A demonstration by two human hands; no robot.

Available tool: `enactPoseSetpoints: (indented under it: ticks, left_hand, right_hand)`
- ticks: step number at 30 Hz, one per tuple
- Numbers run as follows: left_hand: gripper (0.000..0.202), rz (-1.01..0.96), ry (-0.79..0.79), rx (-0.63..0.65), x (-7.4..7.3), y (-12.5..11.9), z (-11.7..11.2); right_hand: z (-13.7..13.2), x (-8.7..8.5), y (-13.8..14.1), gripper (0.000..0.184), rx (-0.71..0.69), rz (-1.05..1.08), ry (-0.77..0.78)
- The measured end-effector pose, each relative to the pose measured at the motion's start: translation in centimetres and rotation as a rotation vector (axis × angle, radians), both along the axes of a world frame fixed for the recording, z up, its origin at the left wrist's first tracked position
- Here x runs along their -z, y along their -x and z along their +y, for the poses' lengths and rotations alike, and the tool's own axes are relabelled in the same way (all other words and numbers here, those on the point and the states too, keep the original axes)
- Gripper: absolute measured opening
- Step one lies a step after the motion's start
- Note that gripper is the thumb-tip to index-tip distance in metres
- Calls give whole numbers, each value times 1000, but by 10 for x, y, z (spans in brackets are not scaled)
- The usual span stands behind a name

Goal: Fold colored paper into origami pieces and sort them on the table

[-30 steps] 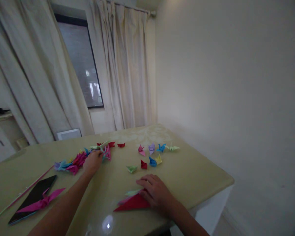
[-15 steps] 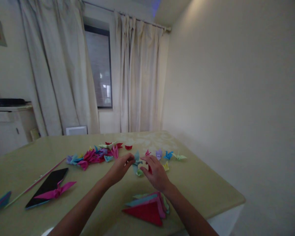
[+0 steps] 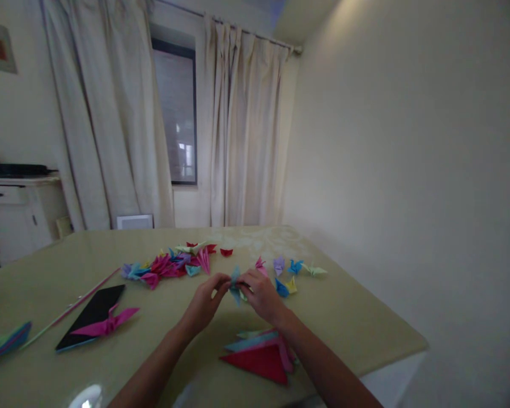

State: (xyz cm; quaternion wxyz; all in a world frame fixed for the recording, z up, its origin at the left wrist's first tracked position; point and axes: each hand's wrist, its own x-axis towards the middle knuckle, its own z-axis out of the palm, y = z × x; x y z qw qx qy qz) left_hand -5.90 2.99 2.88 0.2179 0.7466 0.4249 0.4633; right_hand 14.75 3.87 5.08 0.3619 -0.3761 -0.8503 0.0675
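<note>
A light blue paper crane (image 3: 235, 277) is held up between both hands above the table. My left hand (image 3: 208, 297) pinches it from the left side. From the right, the fingers of my right hand (image 3: 261, 294) are closed on its other end. My fingertips cover part of its body. Below my hands lies a fanned stack of folded paper (image 3: 259, 357), red on top with pink, blue and green under it. Just past my right hand sit a blue crane (image 3: 281, 288) and a yellow one (image 3: 292, 284).
A heap of folded paper cranes (image 3: 165, 267) lies at the back left. More small cranes (image 3: 296, 267) stand at the back right. On the left are a black tablet-like slab (image 3: 91, 314), a magenta crane (image 3: 106, 326) on it, and a thin pink-green strip (image 3: 72, 306).
My right hand has moved in from beside the crane and its fingers now close on it. The view has shifted slightly, uncovering the blue crane behind my right hand.
</note>
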Motion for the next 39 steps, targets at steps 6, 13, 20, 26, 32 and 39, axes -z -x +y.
enactPoseSetpoints:
  ticks: [6,13,20,26,32,39]
  left_hand:
    - [43,215,29,-74,37,8,6]
    - [64,433,24,-28,46,-9,19]
    - [66,433,59,57,39,-61,36]
    - [67,317,131,251,28,-91,47]
    - [54,306,99,101,30,-63,59]
    - [52,681,-69,-472,10,41,100]
  right_hand:
    - [37,1,-71,23,256,177,-89]
    - [84,-14,-221,27,790,210,-46]
    - [80,40,-265,28,902,281,59]
    - [85,59,-257,24,718,245,162]
    - [83,60,-253,35,646,218,191]
    - [76,63,-252,41,649,186,197]
